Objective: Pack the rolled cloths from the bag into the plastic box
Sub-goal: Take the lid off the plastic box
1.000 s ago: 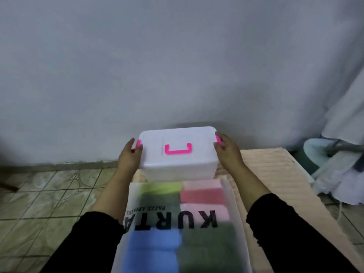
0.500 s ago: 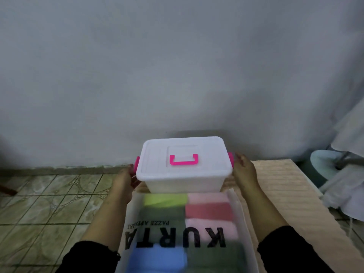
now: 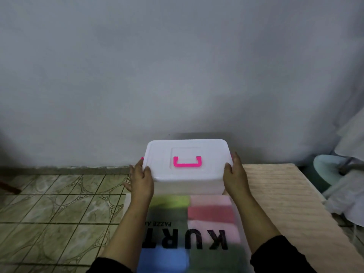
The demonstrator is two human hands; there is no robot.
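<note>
A white plastic box (image 3: 187, 170) with a closed lid and a pink handle (image 3: 187, 162) stands at the far end of the table, near the wall. My left hand (image 3: 140, 179) grips its left end and my right hand (image 3: 233, 177) grips its right end, thumbs on the lid edge. In front of the box lies a translucent bag (image 3: 189, 237) printed with black letters. Through it show rolled cloths in green, pink, red, blue and dark green.
The table (image 3: 279, 200) has a beige ribbed cover and runs to the right of the bag. A tiled floor (image 3: 59, 207) lies to the left. A grey wall stands close behind the box. White cloth and a pale round object (image 3: 327, 166) sit at far right.
Both hands have closed in on the box's ends again after being slightly off it half a second ago. The box sits a little nearer to me.
</note>
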